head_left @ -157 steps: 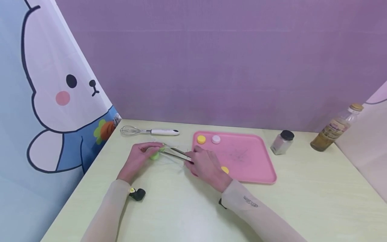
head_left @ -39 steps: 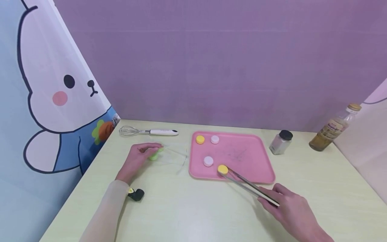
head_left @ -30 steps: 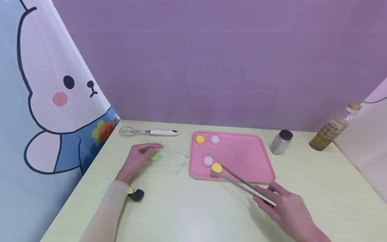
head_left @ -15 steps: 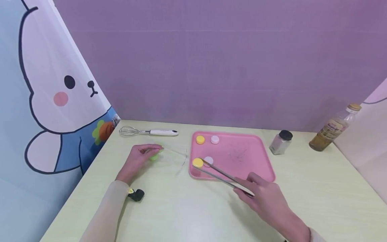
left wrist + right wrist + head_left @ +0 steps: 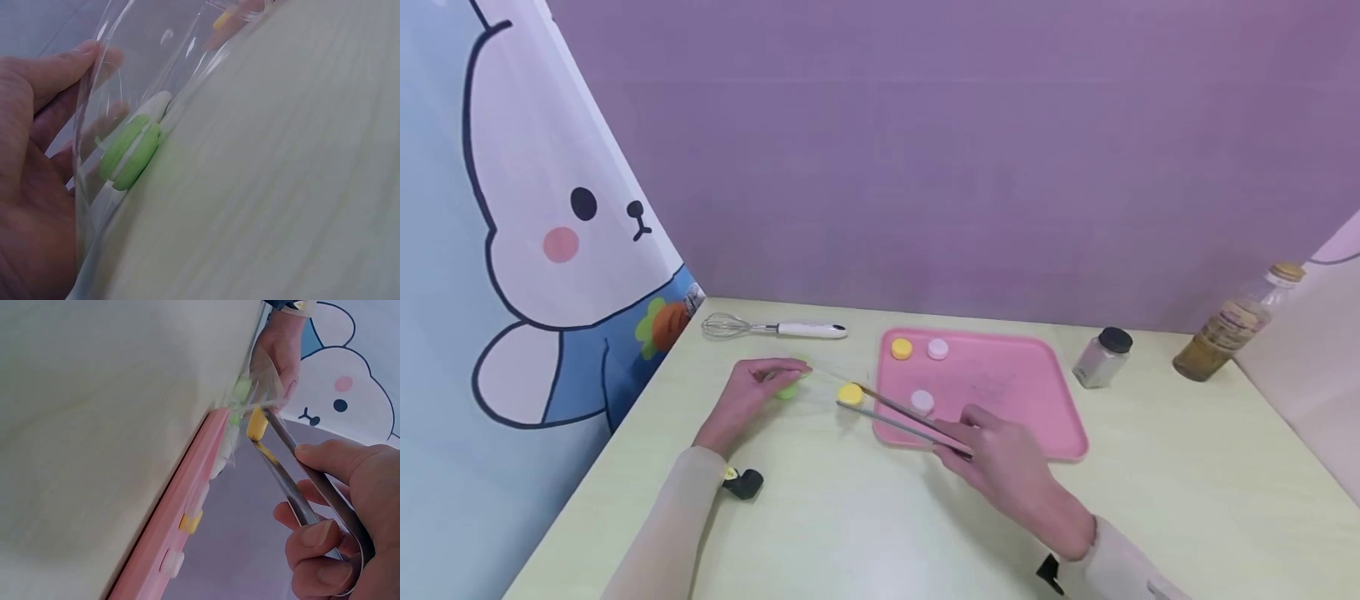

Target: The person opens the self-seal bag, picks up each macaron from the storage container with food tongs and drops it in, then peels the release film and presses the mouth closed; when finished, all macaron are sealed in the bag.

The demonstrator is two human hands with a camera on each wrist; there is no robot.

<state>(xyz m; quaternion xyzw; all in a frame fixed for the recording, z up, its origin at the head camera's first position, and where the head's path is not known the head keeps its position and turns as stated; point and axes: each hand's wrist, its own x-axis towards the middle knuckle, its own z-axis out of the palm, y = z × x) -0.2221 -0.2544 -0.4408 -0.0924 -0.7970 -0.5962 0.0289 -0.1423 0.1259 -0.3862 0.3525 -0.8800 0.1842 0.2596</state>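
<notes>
My left hand (image 5: pixel 747 402) pinches the edge of a clear plastic bag (image 5: pixel 165 47) and holds its mouth toward the tray. Green macarons (image 5: pixel 787 390) lie inside the bag; one green macaron (image 5: pixel 132 153) shows its pale filling in the left wrist view. Metal tongs (image 5: pixel 897 407) are gripped in my right hand (image 5: pixel 1003 467), thumb on one arm and fingers curled round the other. Between the tong tips sits a yellow macaron (image 5: pixel 257 423), off the table at the bag's mouth. On the pink tray (image 5: pixel 1000 417) lie another yellow macaron (image 5: pixel 901 348) and two lilac macarons (image 5: pixel 922 402).
Behind the left hand a whisk (image 5: pixel 808 330) with a white handle lies along the table's back edge. Right of the tray stand a black-lidded jar (image 5: pixel 1102 358) and, farther over, a bottle (image 5: pixel 1228 329) of brown liquid.
The tongs have gone from the bag to the tray's front, then carried the yellow macaron left over the tray's edge to the bag. My left hand stays in place, holding the bag.
</notes>
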